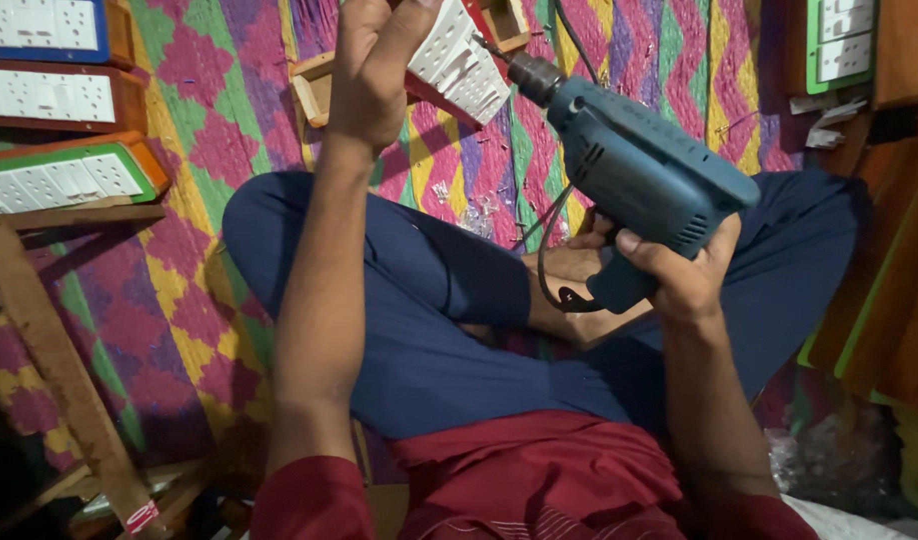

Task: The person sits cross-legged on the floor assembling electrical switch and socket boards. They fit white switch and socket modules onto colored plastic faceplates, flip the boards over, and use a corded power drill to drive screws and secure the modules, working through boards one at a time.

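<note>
My left hand (374, 70) grips white socket plate (459, 62) at 12 o'clock; right hand (679, 275) grips blue drill (639, 175), bit touching plate. Drilling looks underway, finished boards (59, 175) at 10.

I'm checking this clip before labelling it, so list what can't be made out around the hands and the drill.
Head view only:
- White plastic switch plate: upper part cut off by the top edge, left side covered by the left hand.
- Teal electric drill: grip covered by the right hand, so the trigger is hidden.
- Drill bit tip: too small to tell whether it touches the plate.
</note>
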`<control>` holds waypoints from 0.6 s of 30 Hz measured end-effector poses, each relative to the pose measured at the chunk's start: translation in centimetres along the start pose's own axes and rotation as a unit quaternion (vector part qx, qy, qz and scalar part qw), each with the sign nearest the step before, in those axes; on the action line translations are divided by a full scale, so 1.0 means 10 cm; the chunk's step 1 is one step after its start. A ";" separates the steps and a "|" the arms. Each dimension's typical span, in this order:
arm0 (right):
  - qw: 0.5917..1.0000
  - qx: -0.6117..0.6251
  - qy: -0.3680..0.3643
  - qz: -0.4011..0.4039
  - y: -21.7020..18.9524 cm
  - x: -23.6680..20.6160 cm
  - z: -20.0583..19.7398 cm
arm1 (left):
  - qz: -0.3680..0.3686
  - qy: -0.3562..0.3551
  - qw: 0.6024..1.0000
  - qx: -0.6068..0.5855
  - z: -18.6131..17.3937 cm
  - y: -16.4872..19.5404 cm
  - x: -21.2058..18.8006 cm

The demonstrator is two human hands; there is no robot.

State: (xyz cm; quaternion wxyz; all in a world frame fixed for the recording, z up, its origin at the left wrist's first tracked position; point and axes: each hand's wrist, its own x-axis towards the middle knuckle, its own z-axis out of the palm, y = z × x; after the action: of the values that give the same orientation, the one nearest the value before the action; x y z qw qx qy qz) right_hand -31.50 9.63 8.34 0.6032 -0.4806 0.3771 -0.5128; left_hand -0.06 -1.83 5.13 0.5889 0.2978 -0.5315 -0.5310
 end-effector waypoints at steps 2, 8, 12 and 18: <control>1.000 0.001 0.009 -0.007 0.00 0.01 0.00 | 0.000 -0.002 1.000 0.006 0.00 0.00 0.00; 0.999 0.029 0.012 0.006 0.03 0.02 -0.01 | 0.000 -0.004 1.000 0.016 0.00 0.01 -0.01; 1.000 0.007 0.001 -0.011 0.06 0.02 0.00 | -0.007 -0.001 1.000 0.003 0.01 0.03 -0.01; 1.000 0.024 0.003 0.006 0.00 0.05 0.02 | 0.007 0.001 1.000 0.003 0.06 0.07 0.01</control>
State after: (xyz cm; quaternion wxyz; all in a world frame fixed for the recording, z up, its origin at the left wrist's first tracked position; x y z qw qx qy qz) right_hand -31.19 9.16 8.44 0.6168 -0.4622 0.3693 -0.5193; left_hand -0.41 -1.59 6.00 0.5927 0.2962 -0.5343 -0.5249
